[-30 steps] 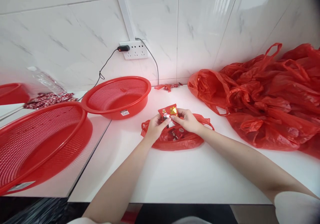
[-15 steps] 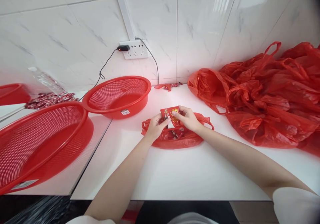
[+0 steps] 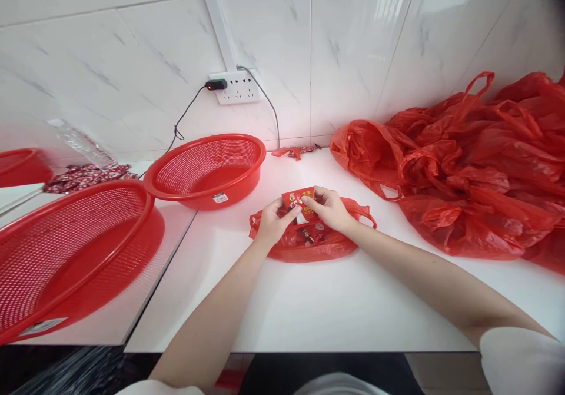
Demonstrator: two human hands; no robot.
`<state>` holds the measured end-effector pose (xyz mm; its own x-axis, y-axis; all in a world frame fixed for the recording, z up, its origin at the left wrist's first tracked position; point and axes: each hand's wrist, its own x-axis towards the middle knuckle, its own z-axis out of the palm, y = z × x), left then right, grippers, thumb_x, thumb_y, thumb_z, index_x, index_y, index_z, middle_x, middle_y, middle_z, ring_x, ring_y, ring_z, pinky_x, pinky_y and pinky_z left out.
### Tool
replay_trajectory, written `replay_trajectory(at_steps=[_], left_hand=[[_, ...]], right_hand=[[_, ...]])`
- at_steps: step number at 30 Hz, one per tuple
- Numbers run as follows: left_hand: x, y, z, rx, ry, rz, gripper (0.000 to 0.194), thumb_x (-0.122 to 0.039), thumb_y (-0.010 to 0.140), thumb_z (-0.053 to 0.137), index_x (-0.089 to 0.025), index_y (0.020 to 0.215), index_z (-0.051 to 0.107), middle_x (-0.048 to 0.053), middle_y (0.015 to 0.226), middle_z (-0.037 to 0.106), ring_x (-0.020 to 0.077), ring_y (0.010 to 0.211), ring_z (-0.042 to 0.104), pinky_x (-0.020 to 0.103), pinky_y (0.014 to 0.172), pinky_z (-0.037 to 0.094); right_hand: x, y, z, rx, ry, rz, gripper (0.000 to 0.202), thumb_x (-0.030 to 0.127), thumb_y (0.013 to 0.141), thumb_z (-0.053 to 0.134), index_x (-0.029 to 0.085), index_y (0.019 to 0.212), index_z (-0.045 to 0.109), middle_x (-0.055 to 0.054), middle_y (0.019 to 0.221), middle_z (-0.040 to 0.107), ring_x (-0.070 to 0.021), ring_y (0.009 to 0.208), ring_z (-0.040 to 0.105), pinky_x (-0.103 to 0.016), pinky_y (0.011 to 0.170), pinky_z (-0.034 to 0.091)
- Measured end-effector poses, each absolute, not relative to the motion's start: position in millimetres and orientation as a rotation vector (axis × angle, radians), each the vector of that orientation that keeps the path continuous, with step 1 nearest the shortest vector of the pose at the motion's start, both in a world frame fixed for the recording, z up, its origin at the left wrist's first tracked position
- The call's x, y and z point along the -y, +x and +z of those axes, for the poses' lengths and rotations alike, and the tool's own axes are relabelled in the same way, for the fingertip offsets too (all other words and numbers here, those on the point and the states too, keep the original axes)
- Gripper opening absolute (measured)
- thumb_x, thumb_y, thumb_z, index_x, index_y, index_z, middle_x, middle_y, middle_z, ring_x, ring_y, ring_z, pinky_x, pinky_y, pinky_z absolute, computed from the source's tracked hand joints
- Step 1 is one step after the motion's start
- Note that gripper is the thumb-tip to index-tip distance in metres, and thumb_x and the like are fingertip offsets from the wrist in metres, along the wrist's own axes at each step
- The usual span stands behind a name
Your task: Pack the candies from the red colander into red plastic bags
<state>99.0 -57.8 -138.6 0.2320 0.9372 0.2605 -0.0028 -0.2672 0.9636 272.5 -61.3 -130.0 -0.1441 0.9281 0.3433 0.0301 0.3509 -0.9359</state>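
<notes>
A small red packet (image 3: pixel 302 211) with gold and white print is held between both hands, above an open red plastic bag (image 3: pixel 315 252). My left hand (image 3: pixel 276 221) grips its left side, thumb on the front. On the packet's upper right, my right hand (image 3: pixel 326 206) pinches it with the thumb across the print. Small dark red wrapped pieces (image 3: pixel 310 233) lie in the bag just below the packet. The bag's handles spread out to both sides on the white table (image 3: pixel 282 306).
Two red mesh baskets (image 3: pixel 205 171) (image 3: pixel 79 254) stand at the left. Red plastic bags (image 3: pixel 468 165) are heaped at the right. Scraps (image 3: pixel 296 152) lie by the wall. A clear bottle (image 3: pixel 86 143) rests on patterned packets (image 3: pixel 88 177) at the far left. A cord (image 3: pixel 188 112) runs from the socket (image 3: pixel 238 88).
The packet has tilted slightly between my hands, and more of the wrapped pieces below it shows. Both hands keep nearly the same place and hold.
</notes>
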Motion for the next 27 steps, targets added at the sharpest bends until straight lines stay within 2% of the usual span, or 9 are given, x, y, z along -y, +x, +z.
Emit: replay_trajectory(at_steps=[5, 11, 15, 23, 27], left_hand=[[55.8, 99.3, -140.9, -0.910, 1.494, 1.192, 0.032, -0.033, 0.074, 0.075, -0.017, 0.101, 0.072, 0.006, 0.093, 0.073, 0.0202, 0.081, 0.066, 0.033, 0.078, 0.052], [58.4, 99.6, -136.0, -0.850, 1.404, 1.193, 0.031, -0.033, 0.070, 0.078, -0.017, 0.097, 0.074, 0.004, 0.089, 0.074, 0.0209, 0.082, 0.067, 0.033, 0.079, 0.052], [59.2, 100.3, -137.0, -0.854, 1.419, 1.193, 0.030, -0.032, 0.070, 0.077, -0.016, 0.096, 0.074, 0.004, 0.087, 0.074, 0.0202, 0.079, 0.067, 0.032, 0.074, 0.052], [60.8, 100.0, -137.8, -0.983, 1.612, 1.189, 0.023, -0.033, 0.073, 0.075, -0.015, 0.088, 0.072, 0.004, 0.081, 0.072, 0.0189, 0.073, 0.065, 0.031, 0.071, 0.051], [61.3, 100.6, -135.3, -1.050, 1.653, 1.146, 0.028, -0.035, 0.074, 0.074, -0.016, 0.094, 0.072, 0.006, 0.087, 0.073, 0.0203, 0.077, 0.066, 0.032, 0.074, 0.052]], right_hand=[[60.2, 273.0, -132.5, 1.505, -0.902, 1.019, 0.030, 0.047, 0.085, 0.062, 0.017, 0.086, 0.064, -0.003, 0.082, 0.067, -0.0165, 0.072, 0.060, -0.030, 0.067, 0.049], [62.2, 273.6, -131.1, 1.542, -0.914, 1.004, 0.030, 0.047, 0.085, 0.061, 0.017, 0.082, 0.061, -0.001, 0.076, 0.062, -0.0145, 0.068, 0.056, -0.028, 0.065, 0.047], [65.4, 274.0, -124.1, 1.637, -0.894, 0.998, 0.026, 0.043, 0.085, 0.062, 0.018, 0.086, 0.061, 0.000, 0.078, 0.063, -0.0152, 0.072, 0.058, -0.028, 0.069, 0.046], [70.6, 275.7, -111.2, 1.736, -0.976, 0.862, 0.020, 0.037, 0.085, 0.062, 0.017, 0.080, 0.059, -0.001, 0.075, 0.062, -0.0150, 0.069, 0.058, -0.028, 0.066, 0.044], [66.9, 276.8, -114.9, 1.692, -1.003, 0.909, 0.024, 0.041, 0.083, 0.064, 0.017, 0.080, 0.060, 0.001, 0.072, 0.061, -0.0144, 0.066, 0.056, -0.027, 0.064, 0.043]])
